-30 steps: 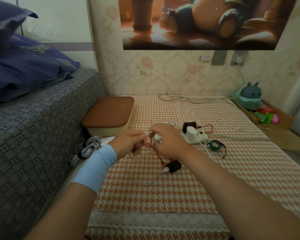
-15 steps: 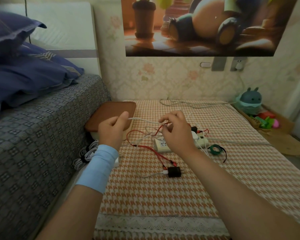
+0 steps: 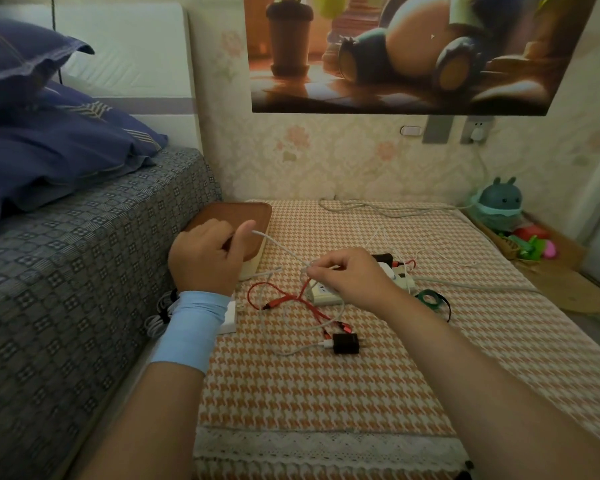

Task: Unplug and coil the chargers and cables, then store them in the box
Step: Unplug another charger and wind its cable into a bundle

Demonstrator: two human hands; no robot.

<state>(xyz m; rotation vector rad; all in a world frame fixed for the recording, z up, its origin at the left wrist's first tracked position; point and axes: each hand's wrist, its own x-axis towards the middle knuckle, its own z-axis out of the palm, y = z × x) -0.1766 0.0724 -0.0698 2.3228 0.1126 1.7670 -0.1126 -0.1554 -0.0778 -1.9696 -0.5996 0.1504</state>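
- Black charger (image 3: 345, 343): lies on the checked tabletop (image 3: 326, 393), nearest the viewer, with a white plug in its left side.
- Red cable (image 3: 284, 299): loose on the cloth between the hands.
- Right hand (image 3: 350, 275): fingers pinched together on the white cable (image 3: 281, 249), above the power strip (image 3: 326, 294).
- Left hand (image 3: 207, 259): closed around the same cable's other end, in front of the lidded box (image 3: 257, 216).
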